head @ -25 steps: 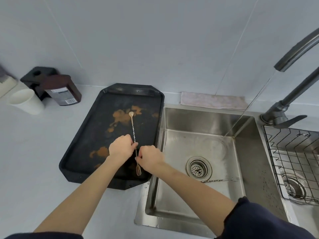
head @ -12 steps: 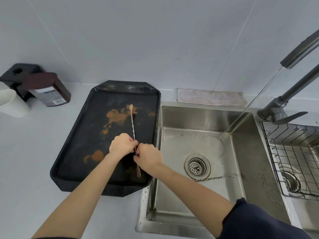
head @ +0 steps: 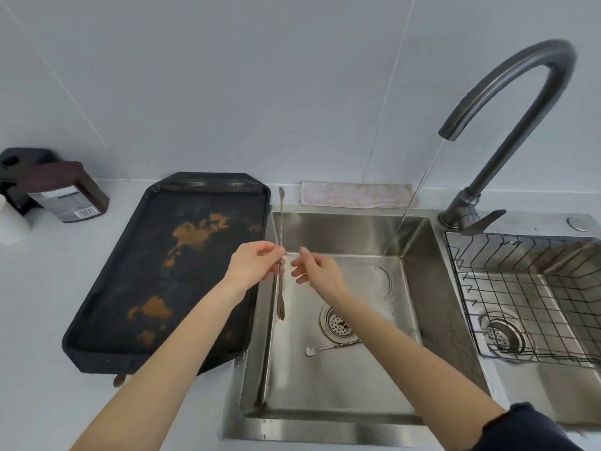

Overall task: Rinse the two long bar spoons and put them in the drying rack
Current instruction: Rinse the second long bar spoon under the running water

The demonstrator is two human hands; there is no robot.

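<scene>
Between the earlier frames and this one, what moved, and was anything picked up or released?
The bar spoon has left the black tray, lifted rightward over the sink, pinched in the left hand. The right hand has let go and is open beside it. The second spoon still lies by the drain, and water still runs.

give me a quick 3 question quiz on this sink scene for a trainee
1. True or false: water is running from the faucet into the sink.
2. Which hand holds the upright bar spoon? A) left hand B) right hand C) neither
3. Fill in: the second bar spoon lies on the sink floor beside the ____.

Key: 1 true; 2 A, the left hand pinches it while the right hand is open beside it; 3 drain.
</scene>
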